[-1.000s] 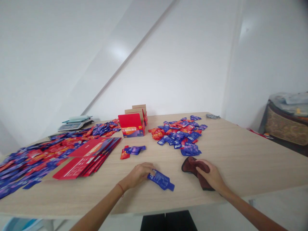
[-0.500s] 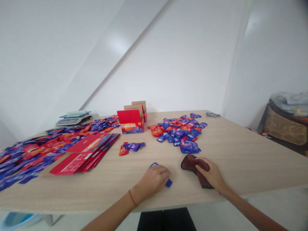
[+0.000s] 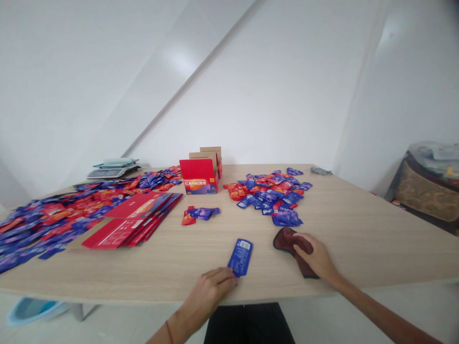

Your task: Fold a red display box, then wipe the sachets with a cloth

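Note:
My left hand is at the table's near edge, its fingers closed at the lower left corner of a blue sachet. The sachet lies flat with a white printed label upward. To the right, my right hand grips a brown, soft-looking piece with dark edging, folded or bunched on the table; its exact kind is unclear. Beyond the hands lie a small group of blue and red sachets and a larger heap of red and blue sachets.
Red printed cartons stand open at the back. Flattened red cartons are stacked at left, beside a wide spread of sachets. A scale sits far left. A crumpled grey item lies at the table's back right.
My left hand has drawn back toward me and leftward, uncovering the blue sachet it was over. My right hand still grips the brown piece. The view has shifted slightly.

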A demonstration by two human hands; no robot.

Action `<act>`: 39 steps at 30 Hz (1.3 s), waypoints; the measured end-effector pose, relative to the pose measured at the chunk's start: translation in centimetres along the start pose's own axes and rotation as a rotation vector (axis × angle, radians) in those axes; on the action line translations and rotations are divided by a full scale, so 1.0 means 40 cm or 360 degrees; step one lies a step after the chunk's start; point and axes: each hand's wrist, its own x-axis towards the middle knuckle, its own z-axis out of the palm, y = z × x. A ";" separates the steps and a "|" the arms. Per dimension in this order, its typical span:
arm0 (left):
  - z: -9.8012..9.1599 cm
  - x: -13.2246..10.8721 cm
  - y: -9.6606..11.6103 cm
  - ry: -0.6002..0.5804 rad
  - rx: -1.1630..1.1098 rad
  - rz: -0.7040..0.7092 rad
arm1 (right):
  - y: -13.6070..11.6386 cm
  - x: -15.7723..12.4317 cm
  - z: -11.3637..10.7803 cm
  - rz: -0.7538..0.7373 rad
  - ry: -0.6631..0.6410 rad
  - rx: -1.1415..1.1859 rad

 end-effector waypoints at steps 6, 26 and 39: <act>0.017 -0.030 -0.004 0.0149 -0.0143 -0.0028 | -0.035 0.019 -0.004 -0.0059 -0.0040 -0.0194; 0.021 -0.041 -0.003 0.0150 -0.0132 -0.0083 | -0.497 -0.017 0.265 -0.0524 -0.0457 0.0170; 0.022 -0.042 -0.005 0.0171 -0.0133 -0.0075 | -0.436 0.040 0.279 -0.0729 -0.0700 -0.0386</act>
